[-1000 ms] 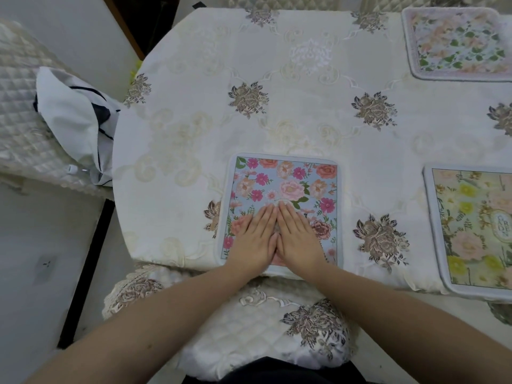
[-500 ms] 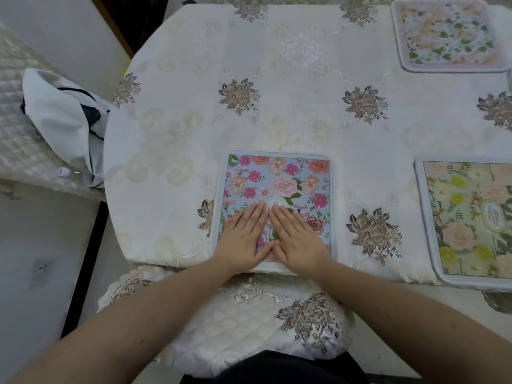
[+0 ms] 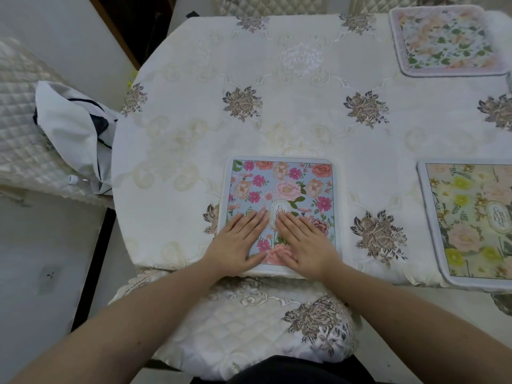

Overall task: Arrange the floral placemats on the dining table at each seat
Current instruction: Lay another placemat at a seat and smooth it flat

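Note:
A blue placemat with pink flowers [image 3: 279, 187] lies flat near the front edge of the dining table [image 3: 277, 112], which wears a cream embroidered cloth. My left hand [image 3: 235, 245] and my right hand [image 3: 304, 245] rest palm-down on the mat's near half, fingers straight and close together, a small gap between the two hands. Neither hand grips anything. A yellow-green floral placemat [image 3: 471, 220] lies at the right edge. A pale pink floral placemat [image 3: 446, 40] sits at the far right corner.
A quilted chair seat [image 3: 249, 328] with brown embroidery is tucked just below the table's front edge. At the left, a white bag with dark trim [image 3: 74, 131] lies on another quilted chair [image 3: 19, 128]. Quilted chair backs [image 3: 277, 4] show beyond the far edge.
Both hands have slid back toward me along the mat and drawn slightly apart, uncovering the oval label in the mat's middle. The mat itself stays in place.

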{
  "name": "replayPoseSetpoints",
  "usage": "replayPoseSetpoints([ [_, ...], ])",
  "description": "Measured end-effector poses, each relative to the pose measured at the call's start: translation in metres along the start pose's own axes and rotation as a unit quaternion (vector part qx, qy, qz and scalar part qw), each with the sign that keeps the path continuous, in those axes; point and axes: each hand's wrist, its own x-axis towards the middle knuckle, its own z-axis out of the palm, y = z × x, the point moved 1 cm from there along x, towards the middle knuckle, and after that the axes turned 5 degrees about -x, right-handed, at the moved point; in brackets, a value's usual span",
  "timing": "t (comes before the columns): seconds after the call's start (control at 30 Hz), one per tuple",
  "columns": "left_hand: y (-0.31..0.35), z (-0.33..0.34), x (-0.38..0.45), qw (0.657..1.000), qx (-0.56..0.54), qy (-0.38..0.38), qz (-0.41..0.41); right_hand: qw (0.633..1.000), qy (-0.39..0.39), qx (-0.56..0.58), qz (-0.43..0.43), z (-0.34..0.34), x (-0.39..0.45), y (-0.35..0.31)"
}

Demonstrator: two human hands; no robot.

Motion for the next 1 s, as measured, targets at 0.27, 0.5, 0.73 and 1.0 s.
replayPoseSetpoints([
  [0.27, -0.013, -0.003, -0.009, 0.999, 0.026, -0.02, 0.022, 1.0, 0.011, 0.001, -0.001, -0.007, -0.019, 0.017],
  [0.5, -0.03, -0.013, -0.022, 0.996, 0.063, -0.052, 0.023, 1.0, -0.022, -0.011, 0.016, -0.012, -0.042, 0.037],
  [0.73, -0.042, -0.022, -0.037, 0.993, 0.064, -0.098, -0.006, 0.996, -0.059, -0.026, 0.065, -0.018, -0.063, 0.038],
  [1.0, -0.04, -0.045, -0.049, 0.989, 0.086, -0.104, -0.058, 0.981, -0.094, -0.026, 0.165, -0.022, -0.104, 0.032],
])
